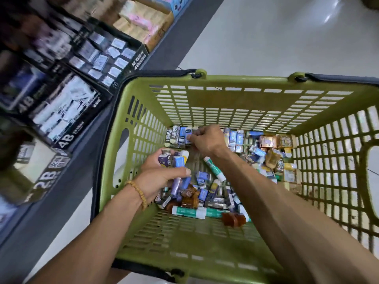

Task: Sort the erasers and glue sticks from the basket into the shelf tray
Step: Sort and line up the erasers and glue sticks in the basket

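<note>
A green plastic basket (225, 80) holds a heap of boxed erasers (238, 138) and white-and-green glue sticks (214, 168). My left hand (162, 177) is down in the basket and grips a bunch of small items, among them a blue eraser box (178, 161) and a purple tube. My right hand (205, 139) reaches to the far left corner and pinches a blue eraser box (187, 134) standing in a row there. Another glue stick (190, 212) lies near the front of the pile.
Black display trays (67, 111) marked 4B and 2B, filled with erasers, stand on the dark shelf at the left. More boxed stock (143, 19) sits further back. Pale floor (287, 37) lies beyond the basket. The basket's dark handles hang over its rim.
</note>
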Demonstrator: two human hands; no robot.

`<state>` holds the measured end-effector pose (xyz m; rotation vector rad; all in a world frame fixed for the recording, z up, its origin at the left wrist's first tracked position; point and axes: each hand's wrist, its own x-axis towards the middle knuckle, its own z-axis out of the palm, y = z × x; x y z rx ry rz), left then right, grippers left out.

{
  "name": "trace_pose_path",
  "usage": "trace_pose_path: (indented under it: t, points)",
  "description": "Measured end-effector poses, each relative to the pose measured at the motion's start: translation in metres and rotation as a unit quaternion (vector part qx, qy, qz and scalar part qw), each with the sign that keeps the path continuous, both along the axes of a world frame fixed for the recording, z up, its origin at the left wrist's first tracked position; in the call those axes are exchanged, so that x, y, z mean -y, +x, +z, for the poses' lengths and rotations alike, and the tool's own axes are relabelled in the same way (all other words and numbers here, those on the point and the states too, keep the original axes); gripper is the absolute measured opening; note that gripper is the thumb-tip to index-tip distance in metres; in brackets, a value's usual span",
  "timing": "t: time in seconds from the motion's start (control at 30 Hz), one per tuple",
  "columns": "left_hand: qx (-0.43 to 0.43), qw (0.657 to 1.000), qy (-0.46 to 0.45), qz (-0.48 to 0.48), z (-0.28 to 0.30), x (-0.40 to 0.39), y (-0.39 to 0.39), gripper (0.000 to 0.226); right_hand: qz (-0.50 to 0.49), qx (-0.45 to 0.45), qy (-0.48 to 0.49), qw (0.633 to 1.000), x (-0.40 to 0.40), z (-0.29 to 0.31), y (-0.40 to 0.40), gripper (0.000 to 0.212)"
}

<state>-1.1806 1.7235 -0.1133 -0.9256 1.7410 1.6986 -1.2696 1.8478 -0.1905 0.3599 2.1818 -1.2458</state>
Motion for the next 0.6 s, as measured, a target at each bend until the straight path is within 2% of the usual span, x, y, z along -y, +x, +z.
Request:
trace_pose_path:
  t: [0.23, 0.33, 0.43, 0.53, 0.6]
  points:
    - [-0.014, 0.997, 0.033, 0.066, -0.003, 0.004, -0.004, 0.049, 0.028, -0.038, 0.057, 0.997, 0.024, -0.019, -0.008, 0.01]
    - [-0.015, 0.996, 0.042, 0.077, -0.003, 0.004, -0.007, 0.044, 0.046, -0.057, 0.059, 0.996, 0.019, -0.014, -0.007, 0.029]
    - [-0.014, 0.994, 0.068, 0.089, -0.002, 0.002, -0.008, 0.041, -0.003, -0.028, -0.059, 0.998, 0.004, 0.01, 0.004, 0.041]
    - [-0.012, 0.991, 0.095, 0.095, -0.002, 0.001, -0.01, 0.042, 0.001, 0.065, -0.203, 0.977, -0.015, 0.039, 0.015, 0.035]
    - [-0.014, 0.985, 0.126, 0.118, 0.0, -0.001, -0.011, 0.037, 0.021, 0.089, -0.226, 0.97, -0.026, 0.05, 0.019, 0.029]
